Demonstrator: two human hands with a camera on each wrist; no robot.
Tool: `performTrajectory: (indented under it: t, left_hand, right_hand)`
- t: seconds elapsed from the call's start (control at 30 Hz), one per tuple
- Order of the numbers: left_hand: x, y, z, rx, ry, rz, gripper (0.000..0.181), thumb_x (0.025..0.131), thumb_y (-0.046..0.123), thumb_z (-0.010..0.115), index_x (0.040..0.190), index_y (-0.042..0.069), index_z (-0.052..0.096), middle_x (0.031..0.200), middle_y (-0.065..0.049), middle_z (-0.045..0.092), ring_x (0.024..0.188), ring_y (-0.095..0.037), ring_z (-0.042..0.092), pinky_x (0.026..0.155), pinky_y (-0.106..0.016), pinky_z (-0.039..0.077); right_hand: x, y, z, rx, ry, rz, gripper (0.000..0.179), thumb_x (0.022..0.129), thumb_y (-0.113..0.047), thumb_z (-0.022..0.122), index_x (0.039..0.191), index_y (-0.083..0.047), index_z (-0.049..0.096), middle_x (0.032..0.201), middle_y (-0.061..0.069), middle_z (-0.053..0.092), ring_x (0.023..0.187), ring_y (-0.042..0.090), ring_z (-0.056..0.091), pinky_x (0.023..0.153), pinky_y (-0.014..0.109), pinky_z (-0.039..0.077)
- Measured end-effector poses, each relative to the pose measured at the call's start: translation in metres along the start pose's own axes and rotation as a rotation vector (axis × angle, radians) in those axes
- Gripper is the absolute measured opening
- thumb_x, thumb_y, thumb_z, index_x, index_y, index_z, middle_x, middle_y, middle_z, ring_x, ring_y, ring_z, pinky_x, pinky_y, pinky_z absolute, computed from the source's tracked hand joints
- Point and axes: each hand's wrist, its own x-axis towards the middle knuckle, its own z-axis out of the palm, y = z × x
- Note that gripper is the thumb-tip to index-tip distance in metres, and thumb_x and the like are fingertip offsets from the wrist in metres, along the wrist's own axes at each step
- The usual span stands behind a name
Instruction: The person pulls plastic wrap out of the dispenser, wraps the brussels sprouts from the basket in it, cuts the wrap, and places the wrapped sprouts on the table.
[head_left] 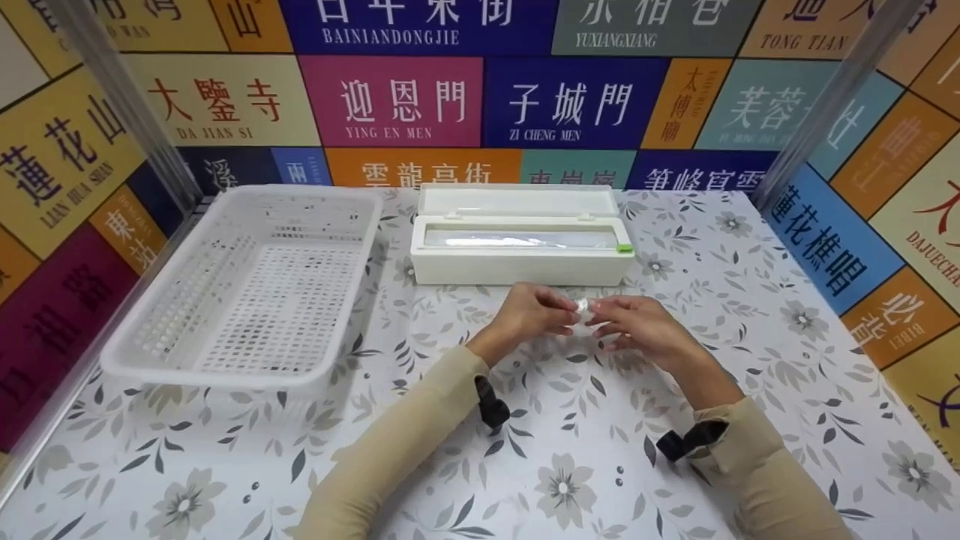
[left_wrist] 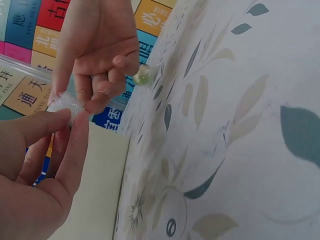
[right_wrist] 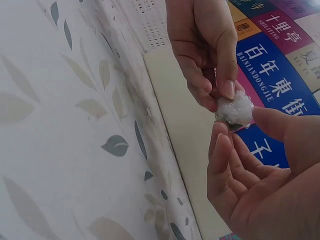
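A small lump wrapped in crumpled clear plastic film (head_left: 583,305) is between both hands, just above the table in front of the white box. My left hand (head_left: 529,313) pinches one side of it with thumb and fingertips. From the opposite side my right hand (head_left: 643,328) pinches it between thumb and fingers. Something dark shows under the film (right_wrist: 236,111) in the right wrist view, too covered to name. Behind the hands, the long white wrap dispenser (head_left: 517,268) has its lid raised, a roll of film inside and a green slider (head_left: 624,248) at its right end.
To the left stands a white perforated plastic basket (head_left: 232,377). A small greenish film-wrapped thing (left_wrist: 144,76) lies on the table beyond the right hand in the left wrist view. The floral tablecloth (head_left: 562,487) reaches back to panels with printed Chinese signs (head_left: 405,105).
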Motion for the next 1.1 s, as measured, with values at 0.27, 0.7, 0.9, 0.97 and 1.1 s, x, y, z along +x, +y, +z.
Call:
performTrajectory:
  t: [0.27,0.7,0.9,0.97,1.1]
  left_hand:
    - [0.004,0.002,0.013,-0.093,-0.087,0.044,0.017,0.091,0.001,0.068,0.104,-0.010,0.072,0.105,-0.021,0.074,0.105,-0.040,0.071,0.078,-0.035,0.065]
    - [0.018,0.011,0.058,-0.172,-0.018,0.050,0.037,0.083,-0.003,0.077,0.118,-0.005,0.065,0.104,-0.016,0.071,0.099,-0.041,0.072,0.070,-0.035,0.066]
    - [0.023,0.005,0.080,-0.108,-0.041,0.071,0.030,0.081,-0.007,0.078,0.111,-0.004,0.071,0.099,-0.018,0.075,0.092,-0.038,0.074,0.069,-0.036,0.066]
    - [0.024,0.002,0.088,-0.106,-0.055,0.091,0.031,0.080,-0.008,0.078,0.110,-0.005,0.071,0.098,-0.018,0.076,0.088,-0.035,0.075,0.068,-0.035,0.066]
    - [0.025,-0.005,0.102,-0.108,-0.102,0.120,0.033,0.081,-0.008,0.077,0.113,-0.005,0.072,0.101,-0.017,0.076,0.091,-0.038,0.075,0.070,-0.033,0.066]
  right_hand:
    - [-0.007,0.006,-0.021,0.005,0.019,-0.116,0.030,0.097,-0.036,0.066,0.112,-0.009,0.067,0.097,-0.006,0.068,0.087,0.010,0.067,0.072,0.027,0.062]
    - [-0.027,0.013,-0.063,-0.230,0.122,-0.274,0.047,0.096,-0.037,0.067,0.131,-0.006,0.064,0.108,-0.015,0.072,0.095,0.012,0.066,0.077,0.032,0.062]
    - [-0.033,0.023,-0.089,-0.328,0.110,-0.322,0.041,0.096,-0.030,0.069,0.129,-0.006,0.067,0.110,-0.018,0.071,0.093,0.008,0.068,0.074,0.025,0.058]
    - [-0.036,0.026,-0.099,-0.354,0.091,-0.319,0.040,0.094,-0.028,0.071,0.127,-0.005,0.067,0.111,-0.017,0.071,0.095,0.007,0.069,0.080,0.024,0.059]
    - [-0.039,0.031,-0.117,-0.371,0.036,-0.298,0.038,0.091,-0.021,0.075,0.122,-0.001,0.066,0.106,-0.013,0.072,0.093,0.008,0.070,0.081,0.023,0.059]
